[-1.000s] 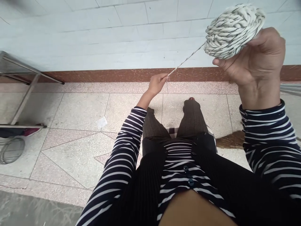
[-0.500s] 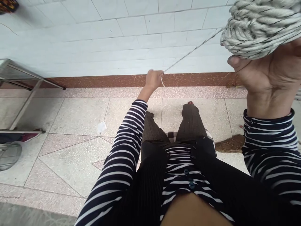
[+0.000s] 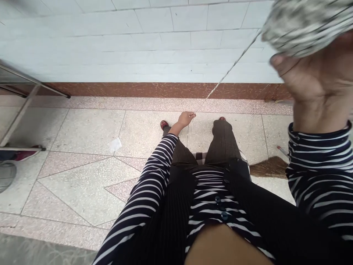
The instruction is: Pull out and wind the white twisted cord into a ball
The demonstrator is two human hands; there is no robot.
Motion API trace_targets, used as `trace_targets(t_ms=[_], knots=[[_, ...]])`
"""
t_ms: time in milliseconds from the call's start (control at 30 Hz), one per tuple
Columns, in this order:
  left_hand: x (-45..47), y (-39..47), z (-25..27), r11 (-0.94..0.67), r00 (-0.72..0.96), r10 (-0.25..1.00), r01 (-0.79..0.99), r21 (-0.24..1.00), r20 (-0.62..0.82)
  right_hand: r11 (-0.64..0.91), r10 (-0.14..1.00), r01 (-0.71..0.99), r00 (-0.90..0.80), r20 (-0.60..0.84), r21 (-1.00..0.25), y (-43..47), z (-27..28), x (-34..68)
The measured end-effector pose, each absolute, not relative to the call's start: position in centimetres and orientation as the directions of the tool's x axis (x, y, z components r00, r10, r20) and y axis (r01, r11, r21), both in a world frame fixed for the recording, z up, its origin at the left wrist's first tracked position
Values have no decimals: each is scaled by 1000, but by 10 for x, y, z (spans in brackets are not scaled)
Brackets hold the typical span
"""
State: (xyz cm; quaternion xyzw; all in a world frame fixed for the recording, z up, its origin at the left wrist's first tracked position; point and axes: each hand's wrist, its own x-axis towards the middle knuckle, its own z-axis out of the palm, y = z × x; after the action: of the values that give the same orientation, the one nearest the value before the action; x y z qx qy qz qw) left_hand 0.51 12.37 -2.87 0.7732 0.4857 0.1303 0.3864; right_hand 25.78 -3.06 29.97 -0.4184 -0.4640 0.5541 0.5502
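Note:
At the upper right, my right hand [image 3: 320, 77] is raised with its fingers under and around a thick bundle of white rope [image 3: 306, 27] flecked with black; the bundle is blurred and cut off by the frame's edge. One strand [image 3: 234, 64] runs down from it on a slant to my left hand [image 3: 186, 118]. The fingers of that hand are pinched on the strand's end, low in front of my legs. A short bit of the rope hangs below the pinch.
A metal-framed stand [image 3: 20, 106] is at the left, with a person's shoe [image 3: 26, 154] beneath it. A white scrap [image 3: 115, 144] lies on the tiled floor [image 3: 77, 184]. The broom head [image 3: 268, 167] is at the right. Ahead rises a white tiled wall [image 3: 154, 48].
My left hand has moved down and slightly right with the strand's end, and the strand stretches longer. My right hand has risen a little with the rope bundle.

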Motion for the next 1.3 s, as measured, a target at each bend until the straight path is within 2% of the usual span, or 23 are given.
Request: trace_targets(t_ms=[67,133,233,333,400,500,567,667,733,800,867,933,1033,1100,1200,1300], knots=[[11,114,-25,-225,528,827,623,749,-191,241,968,-262,-2,251,-934,-21,280,244],[18,104,-15,-211,575,800,538,816,-172,90,991,-222,-74,109,-971,-11,252,230],[32,90,9,-179,619,782,326,928,-67,-114,988,-205,-130,-88,-972,2,206,217],[43,76,31,-185,594,803,171,968,49,-115,978,-143,-190,-87,-983,15,177,222],[46,64,39,-177,602,797,138,974,59,-71,985,-78,-165,-58,-994,25,168,235],[39,42,41,-179,659,752,212,961,-5,-12,997,72,-80,-18,-997,42,157,260],[30,30,43,-240,704,708,318,917,-59,8,1000,245,-10,6,-969,51,142,274],[16,28,55,-390,746,663,416,821,-63,-31,996,545,86,19,-838,53,109,277],[10,39,67,-470,727,687,447,761,-3,-98,994,624,107,-40,-775,44,85,267],[7,54,76,-523,686,723,475,707,74,-184,982,552,65,-178,-813,28,69,253],[8,69,79,-561,682,720,465,685,127,-298,939,369,-54,-340,-881,9,62,241],[11,78,77,-577,698,700,428,696,151,-393,881,167,-213,-422,-904,-7,64,234],[17,83,66,-534,679,721,416,736,139,-410,858,-49,-360,-367,-911,-20,79,234],[20,82,55,-478,634,765,439,760,115,-362,885,-142,-362,-292,-921,-21,93,239],[23,77,37,-396,588,806,448,802,70,-242,947,-176,-256,-193,-954,-14,112,249],[22,68,26,-319,619,785,432,844,-20,-102,992,-140,-93,-90,-985,2,122,261]])
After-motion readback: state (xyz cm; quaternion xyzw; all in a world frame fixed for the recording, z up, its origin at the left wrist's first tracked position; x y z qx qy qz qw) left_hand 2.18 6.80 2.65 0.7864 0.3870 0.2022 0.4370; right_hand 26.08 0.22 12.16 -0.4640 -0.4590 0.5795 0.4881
